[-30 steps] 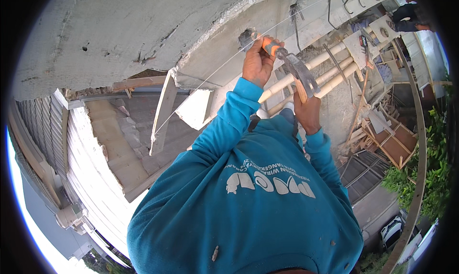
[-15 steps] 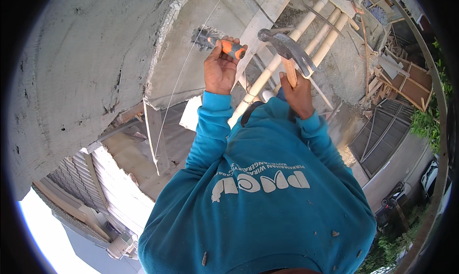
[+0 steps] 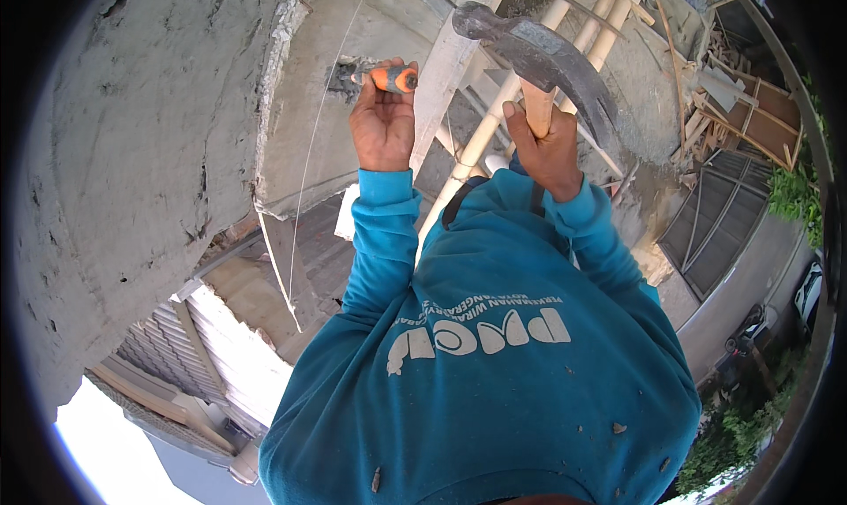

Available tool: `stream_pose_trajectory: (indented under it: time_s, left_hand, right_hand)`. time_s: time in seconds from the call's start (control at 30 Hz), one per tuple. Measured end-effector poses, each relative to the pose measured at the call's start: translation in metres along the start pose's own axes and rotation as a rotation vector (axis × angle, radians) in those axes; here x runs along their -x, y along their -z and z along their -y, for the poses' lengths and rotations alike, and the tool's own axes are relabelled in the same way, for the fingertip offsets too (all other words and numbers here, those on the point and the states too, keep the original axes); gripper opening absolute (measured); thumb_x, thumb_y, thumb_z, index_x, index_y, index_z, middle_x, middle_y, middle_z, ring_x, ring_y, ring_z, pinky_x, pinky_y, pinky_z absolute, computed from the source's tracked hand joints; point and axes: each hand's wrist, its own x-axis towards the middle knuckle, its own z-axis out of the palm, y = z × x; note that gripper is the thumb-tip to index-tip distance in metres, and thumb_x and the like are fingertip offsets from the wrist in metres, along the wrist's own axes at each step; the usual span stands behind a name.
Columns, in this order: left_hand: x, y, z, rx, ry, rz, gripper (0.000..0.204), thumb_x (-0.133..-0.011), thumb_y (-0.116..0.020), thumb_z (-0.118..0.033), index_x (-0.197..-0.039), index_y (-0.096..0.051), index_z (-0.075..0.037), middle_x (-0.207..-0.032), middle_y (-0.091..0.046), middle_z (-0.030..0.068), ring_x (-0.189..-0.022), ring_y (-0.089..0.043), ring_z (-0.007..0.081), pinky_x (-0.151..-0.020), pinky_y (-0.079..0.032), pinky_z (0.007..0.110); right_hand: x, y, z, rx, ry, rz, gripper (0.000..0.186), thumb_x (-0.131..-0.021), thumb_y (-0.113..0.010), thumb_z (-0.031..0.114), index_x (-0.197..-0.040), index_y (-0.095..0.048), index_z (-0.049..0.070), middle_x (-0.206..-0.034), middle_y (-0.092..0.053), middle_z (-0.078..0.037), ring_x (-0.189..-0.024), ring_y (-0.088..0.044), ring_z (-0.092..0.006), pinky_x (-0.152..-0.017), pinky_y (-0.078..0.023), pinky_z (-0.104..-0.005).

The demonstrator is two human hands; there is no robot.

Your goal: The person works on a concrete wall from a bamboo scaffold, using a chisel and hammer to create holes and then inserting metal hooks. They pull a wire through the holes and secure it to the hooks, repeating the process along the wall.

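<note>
My left hand [image 3: 382,127] is closed round a grey-and-orange handled chisel [image 3: 392,79], its far end at a chipped hole [image 3: 344,74] in the grey concrete face [image 3: 296,134]. My right hand [image 3: 547,157] grips the wooden handle of a claw hammer [image 3: 538,51]; its dark steel head is raised to the right of the chisel, apart from it. A thin white string [image 3: 318,117] runs across the concrete left of my left hand.
Pale bamboo poles [image 3: 595,29] run beside a plank [image 3: 445,55] below. A corrugated roof [image 3: 181,346] lies lower left. At right are scrap wood [image 3: 741,117], a dark metal-framed panel [image 3: 715,223], foliage [image 3: 794,201] and a curved metal bar [image 3: 816,152].
The hammer head has moved up and away from the chisel, and my right hand has risen. The view has also turned, shifting the chisel and hole leftward in the picture.
</note>
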Motion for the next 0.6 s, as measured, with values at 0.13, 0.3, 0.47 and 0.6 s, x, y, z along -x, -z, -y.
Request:
stream_pose_trajectory:
  time_s: [0.13,0.3,0.47,0.6]
  left_hand:
    - [0.005,0.001,0.001,0.019,0.006,0.025,0.031,-0.100,-0.041,-0.016,-0.114,-0.046,0.011,-0.116,-0.053,0.0246,-0.113,-0.053,0.0337,-0.110,-0.037,0.054]
    - [0.002,0.000,-0.002,0.194,0.038,0.036,0.031,-0.101,-0.041,-0.018,-0.113,-0.047,0.010,-0.113,-0.055,0.0210,-0.110,-0.056,0.0311,-0.110,-0.038,0.053]
    - [-0.005,-0.001,-0.001,0.196,0.025,0.070,0.030,-0.100,-0.041,-0.017,-0.111,-0.049,0.010,-0.109,-0.057,0.0203,-0.108,-0.056,0.0310,-0.111,-0.037,0.052]
    - [-0.023,0.041,-0.008,0.326,0.072,-0.043,0.030,-0.100,-0.042,-0.016,-0.111,-0.050,0.011,-0.109,-0.058,0.0205,-0.109,-0.056,0.0315,-0.112,-0.037,0.050]
  right_hand:
    - [0.000,0.001,0.004,-0.026,0.196,-0.059,0.027,-0.093,-0.062,0.016,-0.071,-0.052,0.002,-0.054,-0.046,-0.001,-0.050,-0.039,-0.0069,-0.045,-0.033,-0.0263]
    - [0.005,-0.001,-0.006,-0.181,0.402,-0.057,0.023,-0.096,-0.056,0.015,-0.079,-0.047,0.003,-0.052,-0.043,-0.002,-0.047,-0.036,-0.0079,-0.042,-0.033,-0.0281]
    - [-0.006,-0.013,-0.059,0.237,0.360,0.189,0.014,-0.088,-0.058,0.008,-0.086,-0.059,-0.005,-0.053,-0.051,-0.012,-0.044,-0.047,-0.0201,-0.043,-0.038,-0.0338]
    - [0.001,-0.012,-0.054,0.431,0.033,0.468,0.018,-0.076,-0.067,0.017,-0.086,-0.062,0.003,-0.060,-0.058,-0.022,-0.053,-0.061,-0.0337,-0.052,-0.046,-0.0409]
